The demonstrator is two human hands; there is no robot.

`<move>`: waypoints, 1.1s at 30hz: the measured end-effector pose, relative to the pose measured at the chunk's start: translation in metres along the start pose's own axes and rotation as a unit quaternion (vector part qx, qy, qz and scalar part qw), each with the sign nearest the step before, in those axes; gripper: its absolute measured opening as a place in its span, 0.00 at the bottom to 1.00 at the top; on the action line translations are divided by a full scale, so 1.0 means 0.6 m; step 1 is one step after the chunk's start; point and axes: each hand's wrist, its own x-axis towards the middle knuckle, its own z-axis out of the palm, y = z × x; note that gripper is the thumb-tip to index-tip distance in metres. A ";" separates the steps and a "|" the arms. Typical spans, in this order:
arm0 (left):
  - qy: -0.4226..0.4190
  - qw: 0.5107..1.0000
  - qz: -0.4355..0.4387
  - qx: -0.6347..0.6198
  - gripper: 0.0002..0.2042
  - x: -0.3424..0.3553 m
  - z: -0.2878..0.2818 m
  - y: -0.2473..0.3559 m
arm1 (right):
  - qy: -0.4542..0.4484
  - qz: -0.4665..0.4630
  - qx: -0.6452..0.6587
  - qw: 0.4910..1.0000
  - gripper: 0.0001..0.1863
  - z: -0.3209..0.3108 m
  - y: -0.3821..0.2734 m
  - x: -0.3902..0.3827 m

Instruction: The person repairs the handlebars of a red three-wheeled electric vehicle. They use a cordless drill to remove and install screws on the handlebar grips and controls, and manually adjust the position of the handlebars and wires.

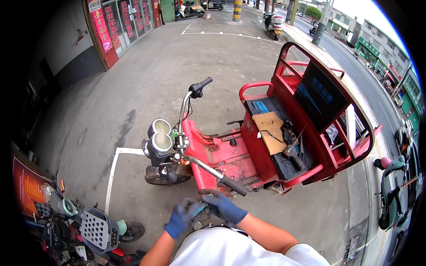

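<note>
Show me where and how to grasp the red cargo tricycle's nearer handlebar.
Probably best around its black grip, coming from above on the near side: the grip looks straight and thicker than the chrome tube, and its tip ends free, pointing to the picture's lower right.

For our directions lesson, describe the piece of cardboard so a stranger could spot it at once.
Find the red cargo trike right of centre, then the black seat behind its handlebars. On that seat lies the cardboard, a broad, light-brown sheet, unlike the bulky power tool beside it.
</note>
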 end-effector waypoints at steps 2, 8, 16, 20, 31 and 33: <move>-0.031 0.980 -0.081 -0.177 0.15 0.002 -0.001 -0.009 | -0.010 -0.009 0.014 1.000 0.20 -0.006 0.006 -0.001; 0.029 0.989 -0.043 -0.138 0.17 0.009 0.027 -0.002 | 0.066 0.026 -0.178 0.981 0.24 -0.009 0.004 0.010; -0.054 0.852 -0.233 -0.466 0.22 -0.001 0.019 0.039 | 0.018 -0.090 -0.089 0.992 0.24 -0.019 0.023 0.006; 0.045 0.927 -0.159 -0.337 0.22 -0.008 0.032 0.072 | 0.075 0.032 -0.215 0.973 0.25 -0.017 0.011 0.010; -0.006 0.831 -0.235 -0.505 0.18 -0.005 0.026 0.075 | 0.055 -0.058 -0.195 0.978 0.24 -0.028 0.026 0.017; 0.029 0.929 -0.156 -0.333 0.18 -0.010 0.026 0.086 | 0.100 -0.004 -0.261 0.960 0.25 -0.007 0.006 0.015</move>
